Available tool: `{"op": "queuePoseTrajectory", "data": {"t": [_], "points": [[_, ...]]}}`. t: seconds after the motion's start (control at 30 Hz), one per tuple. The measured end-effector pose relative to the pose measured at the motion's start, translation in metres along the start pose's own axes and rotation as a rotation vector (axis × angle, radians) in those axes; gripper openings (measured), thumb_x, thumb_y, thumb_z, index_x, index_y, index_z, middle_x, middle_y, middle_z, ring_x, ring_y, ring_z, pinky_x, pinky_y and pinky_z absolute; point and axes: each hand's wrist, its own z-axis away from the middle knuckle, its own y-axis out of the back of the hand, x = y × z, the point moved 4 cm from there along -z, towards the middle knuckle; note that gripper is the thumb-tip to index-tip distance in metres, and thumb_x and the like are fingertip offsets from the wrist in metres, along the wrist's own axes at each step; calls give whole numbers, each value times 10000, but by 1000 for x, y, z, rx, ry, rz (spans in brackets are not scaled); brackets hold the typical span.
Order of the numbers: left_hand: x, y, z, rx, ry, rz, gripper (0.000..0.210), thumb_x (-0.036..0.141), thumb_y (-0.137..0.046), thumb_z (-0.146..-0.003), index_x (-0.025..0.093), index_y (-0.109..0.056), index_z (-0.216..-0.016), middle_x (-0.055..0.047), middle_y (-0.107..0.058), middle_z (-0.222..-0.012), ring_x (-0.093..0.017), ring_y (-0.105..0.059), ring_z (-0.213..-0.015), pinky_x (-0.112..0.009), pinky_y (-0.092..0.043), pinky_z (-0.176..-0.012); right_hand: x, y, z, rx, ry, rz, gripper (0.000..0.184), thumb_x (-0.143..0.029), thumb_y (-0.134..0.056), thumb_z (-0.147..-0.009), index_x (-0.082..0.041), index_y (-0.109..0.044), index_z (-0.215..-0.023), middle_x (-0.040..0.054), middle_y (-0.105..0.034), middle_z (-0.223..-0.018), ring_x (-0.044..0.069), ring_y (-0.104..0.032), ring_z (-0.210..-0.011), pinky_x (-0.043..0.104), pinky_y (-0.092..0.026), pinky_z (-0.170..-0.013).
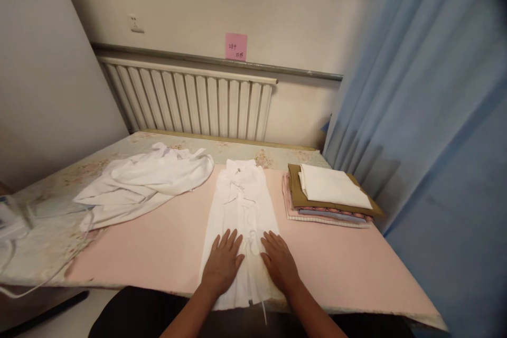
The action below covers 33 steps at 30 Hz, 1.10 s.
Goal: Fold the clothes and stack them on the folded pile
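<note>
A white garment (240, 211) with a collar and a drawstring lies lengthwise in front of me, narrowed into a long strip. Its lower end hangs slightly over the table's front edge, and a thin cord dangles there. My left hand (224, 261) rests flat on the garment's left half, fingers stretched forward. On the right half lies my right hand (280, 261), also flat with its fingers extended. Neither hand grips the cloth.
A rumpled pile of white cloth (146, 182) sits at the left. Folded fabrics (330, 193) are stacked at the right. Under everything is a pink mat (158, 253) on a flowered tablecloth (47, 211). A white cable (47, 284) runs at far left; a blue curtain (428, 116) hangs right.
</note>
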Motion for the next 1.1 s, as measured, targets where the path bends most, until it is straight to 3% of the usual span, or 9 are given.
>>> {"op": "queuePoseTrajectory", "data": {"t": [0.3,0.67,0.83,0.93,1.1], "points": [[0,0,1,27,-10,-25,491,374,-408,-950,259,-415,-1427,-47,-427,-1499,-284,-330,-1396,-516,-283,-1113,-1,1,0,18,1,-21,380,-183,-500,-909,-198,-586,-1278,73,-552,-1375,245,-432,-1336,470,-336,-1123],[1,2,0,0,3,2,495,381,-405,-953,253,-410,-1432,-57,-421,-1502,-289,-319,-1401,-526,-279,-1117,2,0,0,-51,20,-5,425,-156,-503,-891,-178,-556,-1312,87,-525,-1401,271,-418,-1345,498,-341,-1119],[0,1,-1,-12,5,17,494,378,-405,-954,244,-417,-1429,-63,-417,-1503,-300,-320,-1401,-539,-282,-1119,7,-2,2,12,3,-119,429,-172,-493,-890,-207,-560,-1313,74,-543,-1384,249,-429,-1340,490,-345,-1121],[-1,0,-1,-11,5,56,494,390,-398,-957,233,-422,-1425,-69,-420,-1501,-300,-316,-1404,-545,-279,-1124,22,2,5,140,-181,-283,413,-249,-488,-884,-190,-588,-1280,94,-583,-1335,245,-498,-1280,461,-396,-1088],[-15,-2,5,107,89,221,479,401,-373,-966,212,-455,-1398,-87,-450,-1479,-265,-325,-1404,-495,-326,-1119,57,7,13,235,-771,-711,463,-382,-551,-778,-143,-640,-1165,132,-652,-1213,264,-603,-1139,403,-441,-1035]]}}
